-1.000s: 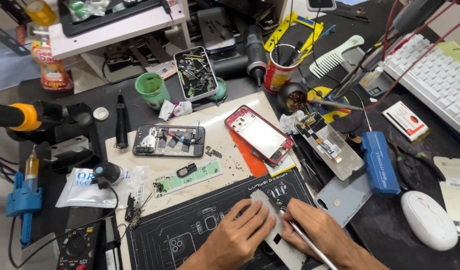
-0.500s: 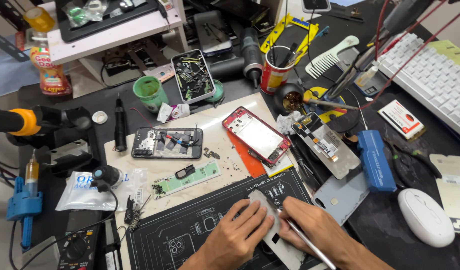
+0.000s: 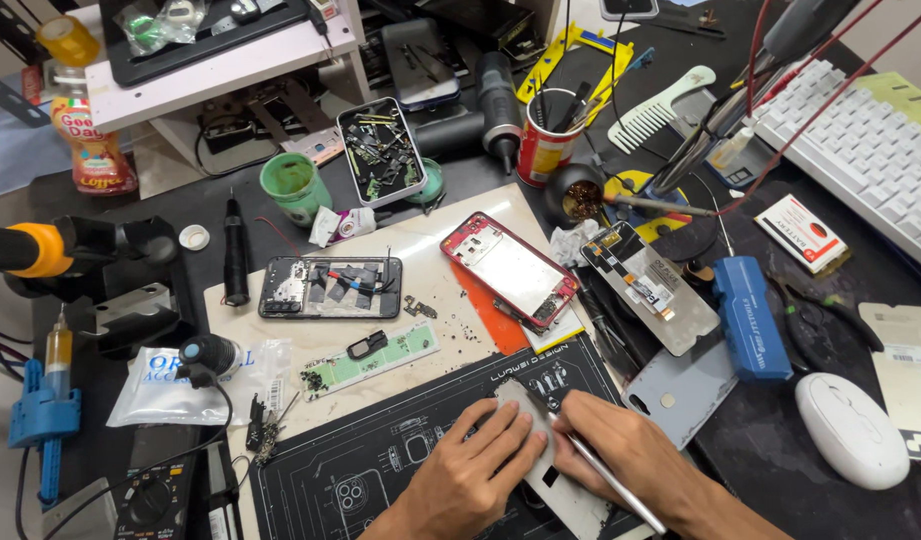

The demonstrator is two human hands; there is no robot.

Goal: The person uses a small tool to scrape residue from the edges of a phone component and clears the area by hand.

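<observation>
A: Cluttered repair bench (image 3: 780, 460), dark top, with a black work mat (image 3: 380, 470) at the near edge. What sits on it, largest first?

B: A white keyboard (image 3: 860, 150) at the far right, then a white mouse (image 3: 850, 430). Mid-bench: a red phone frame (image 3: 508, 268), an opened black phone (image 3: 330, 287), a blue case (image 3: 748, 318), a red cup (image 3: 545, 150) of tools and a green cup (image 3: 292, 187). Smallest: loose screws and brackets near the opened phone.

A: Where is the part being worked?

B: On the mat, at the near edge, lies a thin grey panel (image 3: 570, 490). Both hands rest on it.

A: State of each hand?

B: The left hand (image 3: 470, 475) lies flat, fingers together and pressed down on the panel's left edge; it pins, it grips nothing. The right hand (image 3: 630, 465) is closed in a pen grip around a slim metal tool (image 3: 595, 470), its tip at the upper end of the panel, between the two hands.

A: Guidance for the step?

B: As judged from this view:
1. Keep the left hand's pressure even, so the panel does not skate on the mat.
2. Hold the tool at a low angle; a steep tip is likely to gouge or bend thin sheet.
3. Work in short strokes away from the pinning fingers.
4. Keep the loose small parts clear of the wrists.
</observation>
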